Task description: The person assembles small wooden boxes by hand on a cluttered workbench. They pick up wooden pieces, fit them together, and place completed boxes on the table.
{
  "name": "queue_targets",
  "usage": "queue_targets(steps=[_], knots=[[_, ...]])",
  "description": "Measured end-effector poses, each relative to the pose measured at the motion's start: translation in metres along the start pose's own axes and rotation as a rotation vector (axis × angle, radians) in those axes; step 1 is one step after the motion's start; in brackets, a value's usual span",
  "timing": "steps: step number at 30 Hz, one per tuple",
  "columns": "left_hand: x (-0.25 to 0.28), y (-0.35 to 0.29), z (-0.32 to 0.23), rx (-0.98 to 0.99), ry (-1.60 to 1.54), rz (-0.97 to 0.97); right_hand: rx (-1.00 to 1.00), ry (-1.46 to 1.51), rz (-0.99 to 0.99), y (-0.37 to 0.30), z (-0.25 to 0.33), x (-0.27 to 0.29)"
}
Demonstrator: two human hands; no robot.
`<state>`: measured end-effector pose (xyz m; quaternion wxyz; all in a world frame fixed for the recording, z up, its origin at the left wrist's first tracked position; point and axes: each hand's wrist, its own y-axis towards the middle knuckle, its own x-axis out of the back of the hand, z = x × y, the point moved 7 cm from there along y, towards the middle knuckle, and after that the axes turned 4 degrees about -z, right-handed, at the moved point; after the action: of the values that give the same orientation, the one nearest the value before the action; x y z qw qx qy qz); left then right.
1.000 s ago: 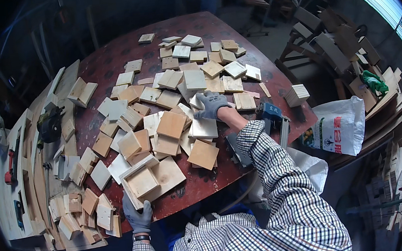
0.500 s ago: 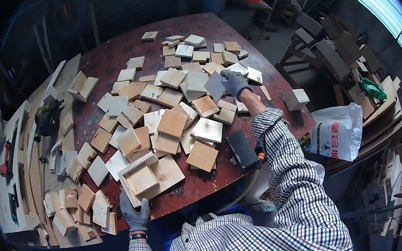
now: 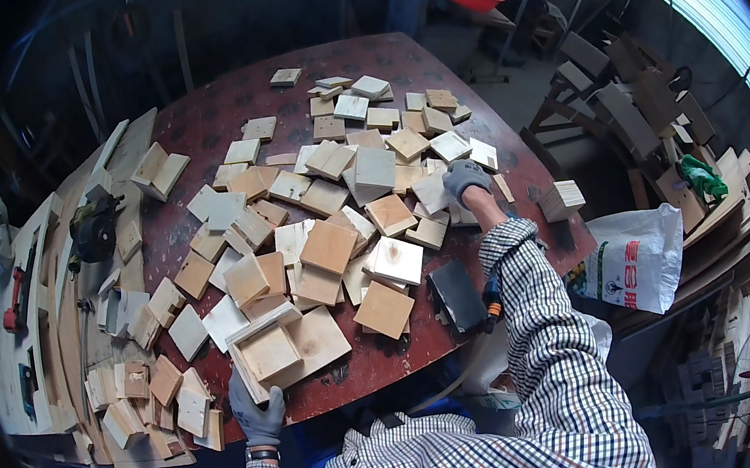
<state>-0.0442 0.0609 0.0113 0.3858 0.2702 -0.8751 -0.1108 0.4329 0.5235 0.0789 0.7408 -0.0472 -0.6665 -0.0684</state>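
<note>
The raised-edged wooden piece lies at the near edge of the worktop, the left hand with its grip clamped on the near left corner; it looks partly built up (whether anything is fastened, I cannot tell). Farther off, the right hand meets the edge of a pale board, its grip too hidden to call clamped or loose. Around them, loose boards spread widely, so by my judgement much is left undone.
</note>
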Motion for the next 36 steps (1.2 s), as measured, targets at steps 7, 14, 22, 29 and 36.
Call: queue_targets(steps=[7,14,22,29,36], knots=[[-0.001,0.003,-0.007,-0.055,0.023,-0.018,0.315,0.237,0.140,-0.002,0.092,-0.013],[-0.005,-0.003,0.006,0.002,0.042,0.019,0.556,0.130,-0.097,-0.060,0.192,-0.020],[-0.002,-0.006,0.005,0.029,0.061,0.022,0.794,0.422,-0.150,-0.040,0.189,-0.016],[-0.003,-0.006,0.003,0.044,0.085,0.045,0.742,0.042,-0.055,-0.031,0.147,-0.043],[-0.004,-0.013,0.014,0.075,0.092,0.063,0.704,0.174,0.033,-0.017,0.141,-0.040]])
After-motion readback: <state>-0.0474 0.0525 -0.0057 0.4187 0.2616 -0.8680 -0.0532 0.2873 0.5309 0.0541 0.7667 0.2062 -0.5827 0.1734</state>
